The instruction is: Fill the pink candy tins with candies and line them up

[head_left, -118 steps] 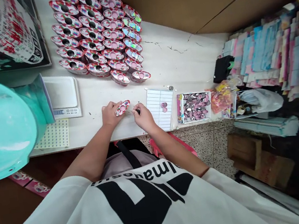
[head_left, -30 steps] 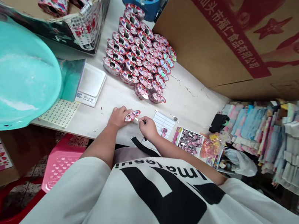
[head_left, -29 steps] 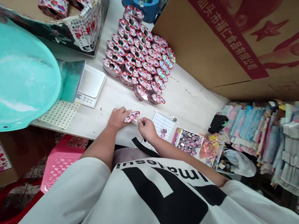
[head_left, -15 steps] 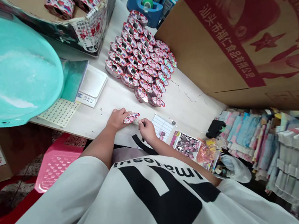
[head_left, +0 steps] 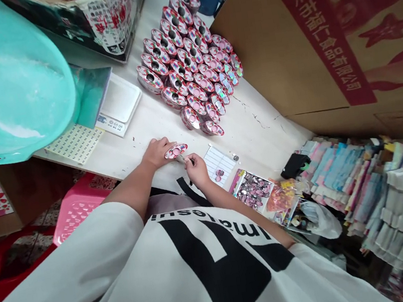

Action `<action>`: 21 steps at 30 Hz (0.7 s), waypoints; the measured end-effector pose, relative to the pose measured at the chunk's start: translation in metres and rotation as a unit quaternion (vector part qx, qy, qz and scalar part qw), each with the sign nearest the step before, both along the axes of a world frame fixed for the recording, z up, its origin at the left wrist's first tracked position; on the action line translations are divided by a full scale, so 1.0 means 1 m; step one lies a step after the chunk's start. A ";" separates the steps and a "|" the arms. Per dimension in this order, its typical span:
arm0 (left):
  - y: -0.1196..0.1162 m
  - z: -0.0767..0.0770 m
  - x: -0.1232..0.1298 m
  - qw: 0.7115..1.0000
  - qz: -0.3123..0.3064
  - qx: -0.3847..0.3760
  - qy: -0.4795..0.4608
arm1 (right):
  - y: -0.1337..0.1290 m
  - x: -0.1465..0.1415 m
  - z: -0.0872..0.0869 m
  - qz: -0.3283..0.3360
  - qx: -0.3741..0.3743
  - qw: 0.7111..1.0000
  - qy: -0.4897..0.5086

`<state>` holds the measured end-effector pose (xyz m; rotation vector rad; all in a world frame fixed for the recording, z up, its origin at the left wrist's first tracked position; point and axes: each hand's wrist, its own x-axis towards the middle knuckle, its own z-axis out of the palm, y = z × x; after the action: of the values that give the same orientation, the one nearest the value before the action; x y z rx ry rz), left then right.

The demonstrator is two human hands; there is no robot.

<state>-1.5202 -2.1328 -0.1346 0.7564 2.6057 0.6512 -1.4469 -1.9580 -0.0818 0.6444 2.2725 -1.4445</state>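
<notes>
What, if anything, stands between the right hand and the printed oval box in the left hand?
Only the thin, dark-handled tool in the right hand, its tip at the printed oval box. Nothing else visible intervenes.

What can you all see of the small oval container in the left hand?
The container has a long oval top with pointed ends, printed red and white, with a round pink disc in the middle. Its material is unclear. The top faces the camera; the sides are mostly hidden. It is near the front edge of the white table, gripped by the left hand. A slim tool in the right hand points at its near side; contact is too small to tell.
</notes>
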 end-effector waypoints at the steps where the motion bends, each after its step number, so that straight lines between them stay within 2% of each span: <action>1: 0.000 0.000 0.000 1.000 0.000 0.001 0.001 | 0.000 0.003 -0.002 0.001 0.006 1.000 0.008; 4: 0.000 -0.001 0.000 1.000 -0.001 0.004 0.000 | -0.002 0.005 -0.009 -0.006 -0.012 1.000 0.006; 7: 0.001 -0.003 0.000 1.000 0.001 0.000 0.004 | -0.006 -0.022 -0.002 -0.036 -0.086 0.995 0.027; 9: 0.001 -0.003 0.001 1.000 0.002 -0.006 0.007 | -0.004 -0.057 0.023 -0.057 -0.145 0.983 0.095; 12: 0.000 -0.002 0.001 1.000 -0.006 -0.010 0.011 | 0.018 -0.101 0.083 -0.058 -0.157 0.963 0.213; 14: 0.000 -0.001 0.000 1.000 -0.008 -0.011 0.015 | 0.036 -0.101 0.114 -0.049 -0.114 0.959 0.255; 15: 0.000 0.000 0.000 1.000 -0.006 -0.012 0.016 | 0.042 -0.092 0.120 -0.032 -0.085 0.961 0.260; 16: 0.000 0.000 -0.001 1.000 -0.004 -0.013 0.016 | 0.046 -0.078 0.118 -0.009 -0.053 0.966 0.253; 17: 0.000 -0.001 -0.001 1.000 0.000 -0.013 0.015 | 0.046 -0.063 0.109 0.017 -0.022 0.972 0.234; 19: 0.000 -0.002 -0.001 1.000 0.003 -0.013 0.010 | 0.040 -0.036 0.076 0.050 0.011 0.981 0.187; 21: 0.000 -0.003 -0.001 1.000 0.002 -0.012 0.006 | 0.032 -0.021 0.041 0.063 0.030 0.983 0.169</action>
<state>-1.5216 -2.1331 -0.1379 0.7496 2.6219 0.6162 -1.4683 -1.9261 -0.0409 0.2799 2.5686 -1.5233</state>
